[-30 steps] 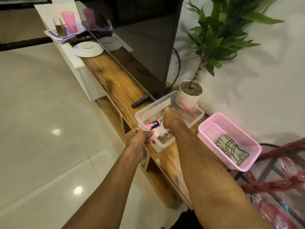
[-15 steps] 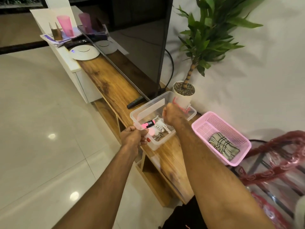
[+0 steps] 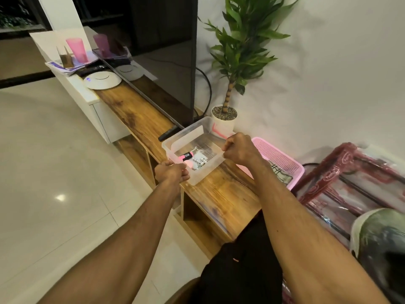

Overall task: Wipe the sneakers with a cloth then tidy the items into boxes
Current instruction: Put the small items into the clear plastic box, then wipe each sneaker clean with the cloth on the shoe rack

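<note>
Two hands hold the clear box (image 3: 188, 133): the left hand (image 3: 172, 173) is curled on its near corner at the front edge of the bench (image 3: 219, 194), and the right hand (image 3: 237, 149) is curled over the right rim. The pink basket (image 3: 278, 155) holding the cloth (image 3: 281, 174) sits just beside it, and bare wood lies nearer the person.

The clear box (image 3: 186, 137) is closed in at the back by the television (image 3: 166, 62) and the plant pot (image 3: 223, 125), with the remote (image 3: 168, 133) just beside its far left corner and the pink basket (image 3: 282, 155) near on the right. The wooden top (image 3: 138, 115) lies free to the left and on the person's side.
</note>
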A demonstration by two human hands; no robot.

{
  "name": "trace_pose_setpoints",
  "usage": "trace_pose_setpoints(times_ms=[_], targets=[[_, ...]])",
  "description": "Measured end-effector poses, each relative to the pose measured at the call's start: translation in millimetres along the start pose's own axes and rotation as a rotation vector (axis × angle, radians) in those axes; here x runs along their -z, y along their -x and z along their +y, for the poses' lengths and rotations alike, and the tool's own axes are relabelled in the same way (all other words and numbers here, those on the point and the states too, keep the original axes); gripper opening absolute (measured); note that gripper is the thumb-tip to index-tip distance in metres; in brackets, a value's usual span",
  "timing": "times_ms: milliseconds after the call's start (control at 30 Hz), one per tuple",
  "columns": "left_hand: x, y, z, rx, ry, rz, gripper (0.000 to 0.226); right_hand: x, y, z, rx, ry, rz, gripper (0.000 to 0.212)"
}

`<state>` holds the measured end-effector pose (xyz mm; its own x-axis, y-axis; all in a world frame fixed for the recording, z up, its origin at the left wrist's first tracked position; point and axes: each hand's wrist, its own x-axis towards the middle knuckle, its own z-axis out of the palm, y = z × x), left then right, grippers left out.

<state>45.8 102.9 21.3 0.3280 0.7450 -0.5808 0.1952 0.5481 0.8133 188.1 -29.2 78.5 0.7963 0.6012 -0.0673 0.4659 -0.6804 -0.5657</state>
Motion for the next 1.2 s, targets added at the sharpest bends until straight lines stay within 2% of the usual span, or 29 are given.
trace_pose_setpoints(times_ms=[233,333,500,767,1067,1200], targets=[[8,28,-31,-0.079,-0.111,0.067,0.031,13,33,20,-0.024,0.011,0.039,0.014],[5,47,-45,-0.137,-0.15,-0.058,0.023,14,51,29,-0.029,0.037,0.068,0.009],[-10,76,-50,-0.198,-0.238,-0.251,0.012,15,77,40,-0.099,0.038,0.096,0.015],[-48,98,-53,-0.274,-0.481,-0.504,0.014,13,110,76,-0.257,0.003,0.169,0.019],[-92,93,-44,-0.51,-0.781,-0.659,0.017,4,95,98,-0.392,-0.053,0.382,0.038],[-110,79,-39,-0.639,-0.905,-0.688,0.029,8,66,105,-0.416,-0.013,0.401,0.039]])
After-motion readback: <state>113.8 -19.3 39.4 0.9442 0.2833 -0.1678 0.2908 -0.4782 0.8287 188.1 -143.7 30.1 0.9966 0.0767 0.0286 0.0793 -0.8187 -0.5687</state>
